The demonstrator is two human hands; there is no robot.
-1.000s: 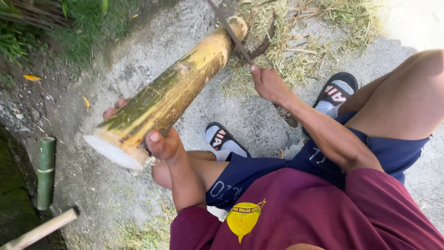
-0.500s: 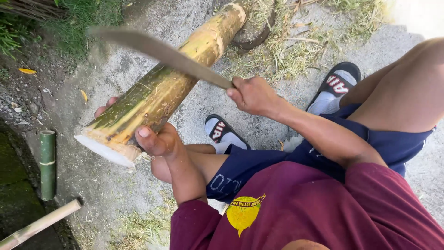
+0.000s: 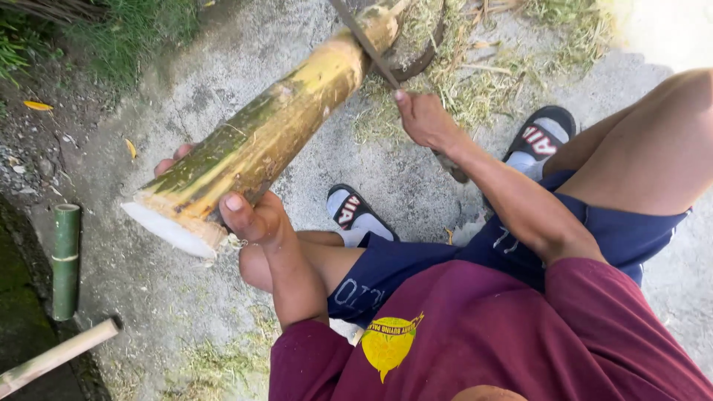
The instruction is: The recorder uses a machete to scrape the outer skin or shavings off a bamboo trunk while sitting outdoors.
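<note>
A thick yellow-green bamboo shoot (image 3: 275,134) slants from lower left to the top centre, its white cut base pointing at me. My left hand (image 3: 249,215) grips it from below near that base, fingertips showing on its far side. My right hand (image 3: 425,119) is shut on the handle of a long dark knife (image 3: 364,41). The blade lies across the narrow upper end of the shoot, where it meets a flat round block (image 3: 416,56) on the ground.
I sit on rough concrete with knees bent, in dark sandals (image 3: 355,212) (image 3: 541,137). A green bamboo piece (image 3: 65,260) and a pale stick (image 3: 52,356) lie at the left. Dry grass scraps (image 3: 475,89) litter the top; grass grows at the upper left.
The knife, raised high across the shoot half a second ago, has come down onto the shoot's far end. My right hand moved forward with it. My left hand kept its grip.
</note>
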